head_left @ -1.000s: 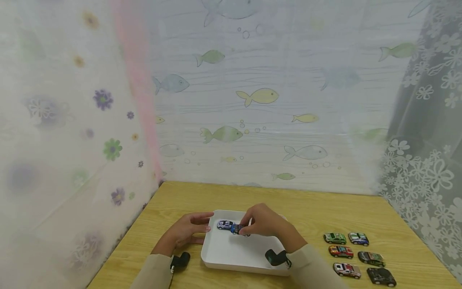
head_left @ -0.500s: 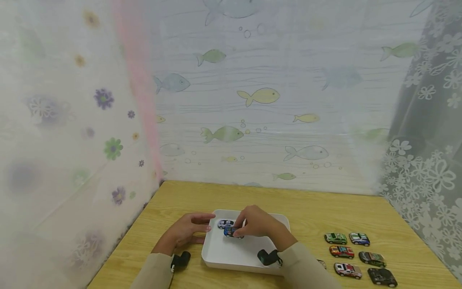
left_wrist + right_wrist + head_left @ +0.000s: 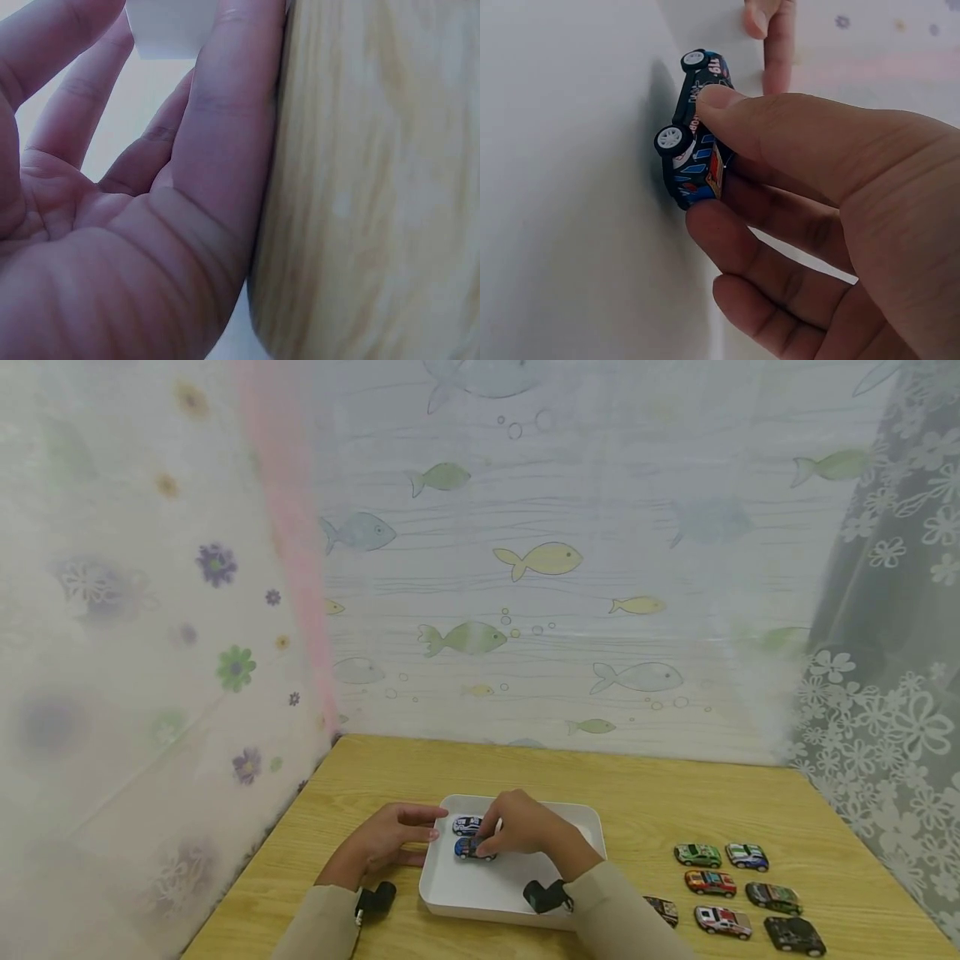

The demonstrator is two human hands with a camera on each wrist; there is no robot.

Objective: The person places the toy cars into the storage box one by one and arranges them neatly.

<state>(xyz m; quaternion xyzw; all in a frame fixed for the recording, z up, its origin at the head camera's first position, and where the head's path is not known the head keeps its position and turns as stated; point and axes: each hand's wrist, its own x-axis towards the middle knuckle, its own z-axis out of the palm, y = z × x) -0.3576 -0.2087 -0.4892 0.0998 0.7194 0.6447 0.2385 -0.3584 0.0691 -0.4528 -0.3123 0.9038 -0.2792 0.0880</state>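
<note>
My right hand (image 3: 525, 827) pinches a dark blue toy car (image 3: 468, 848) between thumb and fingers, low over the floor of the white tray (image 3: 480, 893). In the right wrist view the toy car (image 3: 694, 142) shows white wheels and printed side markings, with the thumb on its side. A white-and-purple toy car (image 3: 467, 825) sits in the tray just behind it, partly covered by the right fingers. At the tray's left wall, my left hand (image 3: 382, 839) rests on its edge with fingers extended and touching the side. The left wrist view shows its palm (image 3: 112, 247) close along the wooden table.
Several toy cars stand in rows on the table to the right, among them a green one (image 3: 697, 855), a red one (image 3: 710, 883) and a black one (image 3: 795, 935). Another car (image 3: 662, 910) is partly behind the right sleeve. Patterned curtains (image 3: 555, 610) enclose the table.
My right hand has moved left with the blue toy car, from the right end of the white-and-purple car to in front of it. The left hand has stayed at the tray's edge.
</note>
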